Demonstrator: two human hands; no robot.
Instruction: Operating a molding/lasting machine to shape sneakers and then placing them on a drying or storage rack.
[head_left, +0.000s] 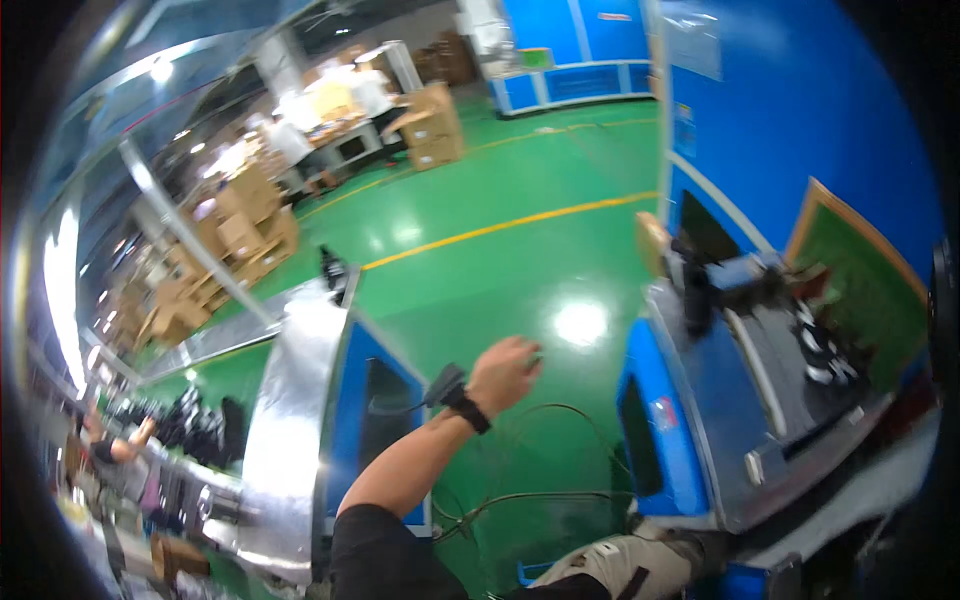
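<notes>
My left hand (504, 376) is out in front of me above the green floor, away from both workbenches. Its fingers look curled in and are slightly blurred; whether anything small is inside cannot be made out. A black strap with a dark, box-like device (447, 386) sits around that wrist, and a black sleeve covers the upper arm. My right hand is out of the picture. Closest on the left is a metal-topped bench (290, 420) with a blue side. To the right, a blue machine table (715, 400) carries dark and white shoe-like pieces (822, 345).
Cables (520, 497) lie on the green floor (480, 290) between the benches. A green board with a wooden frame (860, 270) leans by a tall blue cabinet (800, 110). Farther off are cardboard boxes (432, 130) and people at work tables. Another person (125, 450) works at far left.
</notes>
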